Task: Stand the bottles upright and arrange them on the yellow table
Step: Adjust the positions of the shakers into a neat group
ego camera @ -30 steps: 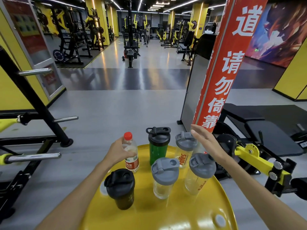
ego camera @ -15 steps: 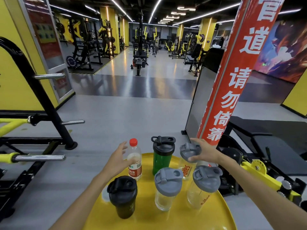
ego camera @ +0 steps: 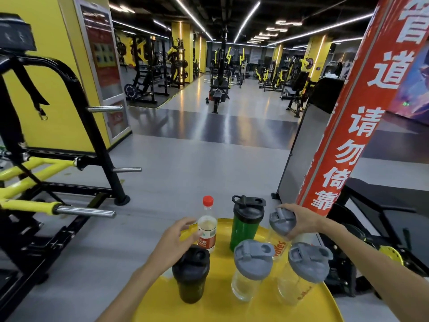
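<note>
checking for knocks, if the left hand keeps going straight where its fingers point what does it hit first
The left hand points its open fingers up and right at the red-capped water bottle, so that bottle comes first. The fingertips look almost on it already, though depth is unclear. The green shaker stands beyond it.

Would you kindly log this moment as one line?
right hand: gripping far clear shaker's grey lid | left hand: open beside water bottle | six bottles upright
</note>
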{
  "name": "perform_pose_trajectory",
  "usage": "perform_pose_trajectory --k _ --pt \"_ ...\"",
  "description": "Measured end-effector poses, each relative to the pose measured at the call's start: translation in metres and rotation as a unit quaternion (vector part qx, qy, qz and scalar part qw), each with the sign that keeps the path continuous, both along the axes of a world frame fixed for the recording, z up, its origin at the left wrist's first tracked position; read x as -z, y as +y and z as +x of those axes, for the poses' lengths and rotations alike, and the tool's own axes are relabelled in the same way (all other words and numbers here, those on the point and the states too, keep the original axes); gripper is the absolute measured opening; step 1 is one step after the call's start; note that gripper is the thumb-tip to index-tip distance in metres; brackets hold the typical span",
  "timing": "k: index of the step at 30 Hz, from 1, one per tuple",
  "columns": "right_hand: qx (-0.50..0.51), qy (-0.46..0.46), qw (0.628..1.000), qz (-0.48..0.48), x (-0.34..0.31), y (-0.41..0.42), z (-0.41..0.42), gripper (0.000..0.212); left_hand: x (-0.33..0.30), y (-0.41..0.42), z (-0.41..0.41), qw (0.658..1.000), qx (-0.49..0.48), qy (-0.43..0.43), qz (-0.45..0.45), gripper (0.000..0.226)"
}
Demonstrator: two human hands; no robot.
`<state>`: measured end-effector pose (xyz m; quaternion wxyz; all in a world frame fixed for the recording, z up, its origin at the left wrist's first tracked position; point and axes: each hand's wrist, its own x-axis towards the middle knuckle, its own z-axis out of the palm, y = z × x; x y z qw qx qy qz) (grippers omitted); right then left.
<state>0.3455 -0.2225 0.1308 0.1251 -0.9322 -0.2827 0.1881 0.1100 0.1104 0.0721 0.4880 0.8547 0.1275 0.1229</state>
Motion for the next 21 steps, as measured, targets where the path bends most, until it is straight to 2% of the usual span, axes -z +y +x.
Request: perform_pose_trajectory --k 2,4,5,7,8,9,10,12,14,16,18,21 --pt "0.002 0.004 1.0 -0.006 0.001 0.001 0.001 0.107 0.004 -0.002 -0.003 1.0 -0.003 0.011 -0.002 0.036" --pt "0.005 0.01 1.0 -0.018 0.0 0.0 0.001 0.114 0.008 -0.004 -0.007 1.0 0.003 0.016 -0.004 0.048" --pt "0.007 0.012 1.0 -0.024 0.0 -0.001 0.003 0.123 0.009 -0.005 -0.009 1.0 0.006 0.018 -0.002 0.053" --pt "-0.007 0.017 0.999 -0.034 0.001 -0.005 0.009 0.146 0.014 -0.005 -0.011 1.0 0.006 0.02 0.006 0.043" --pt "-0.013 0.019 0.999 -0.037 -0.004 -0.005 0.008 0.151 0.016 -0.005 -0.012 1.0 0.003 0.022 0.009 0.038" --pt "-0.01 0.021 0.999 -0.03 -0.013 -0.002 0.005 0.148 0.017 -0.006 -0.013 1.0 0.003 0.021 0.013 0.036" --pt "0.004 0.018 1.0 0.002 -0.023 0.003 0.0 0.135 0.018 -0.007 -0.015 1.0 0.004 0.02 0.018 0.033" --pt "0.049 -0.022 0.99 0.13 -0.038 0.018 -0.008 0.09 0.019 -0.01 -0.016 1.0 0.012 0.014 0.022 0.023" --pt "0.04 -0.111 0.967 0.224 -0.047 0.041 -0.022 0.06 0.02 -0.013 -0.017 0.999 0.02 0.009 0.029 0.017" --pt "-0.035 -0.154 0.964 0.212 -0.051 0.069 -0.04 0.054 0.025 -0.015 -0.018 0.999 0.025 0.008 0.04 0.023" --pt "-0.118 -0.179 0.966 0.147 -0.045 0.092 -0.054 0.054 0.03 -0.016 -0.017 0.998 0.028 0.013 0.058 0.032" --pt "-0.183 -0.22 0.955 0.08 -0.026 0.114 -0.059 0.055 0.037 -0.016 -0.016 0.997 0.03 0.022 0.071 0.044"
